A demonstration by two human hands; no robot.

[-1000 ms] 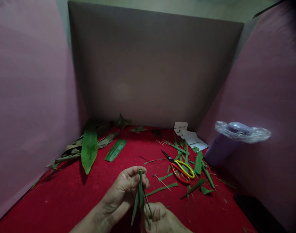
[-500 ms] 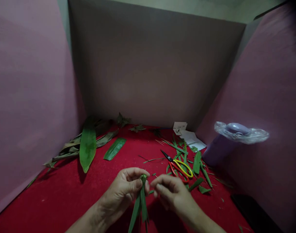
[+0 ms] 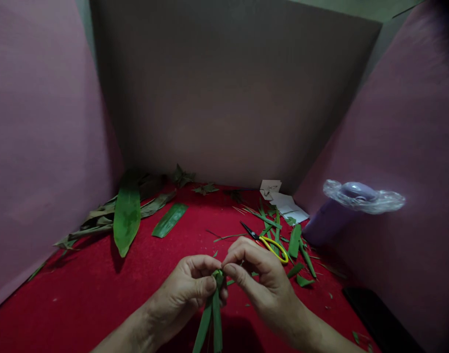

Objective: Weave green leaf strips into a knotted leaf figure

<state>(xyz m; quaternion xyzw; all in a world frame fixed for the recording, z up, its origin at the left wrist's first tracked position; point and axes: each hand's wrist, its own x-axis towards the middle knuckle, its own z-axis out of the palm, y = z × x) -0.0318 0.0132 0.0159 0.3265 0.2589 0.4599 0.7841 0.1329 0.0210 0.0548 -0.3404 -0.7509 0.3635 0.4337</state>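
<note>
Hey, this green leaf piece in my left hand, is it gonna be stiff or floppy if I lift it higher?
The leaf piece is probably light, since its strips look thin. The tails hang fairly straight below your left hand, so they may flex rather than flop. The folded top might loosen; I see no tie.

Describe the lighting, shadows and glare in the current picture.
Head view: dim overall, a dark shadow on the red surface below the left hand and right hand; same view: highlights on the clear plastic around the purple container; head view again: the upper right corner fades into blurred black.
</note>
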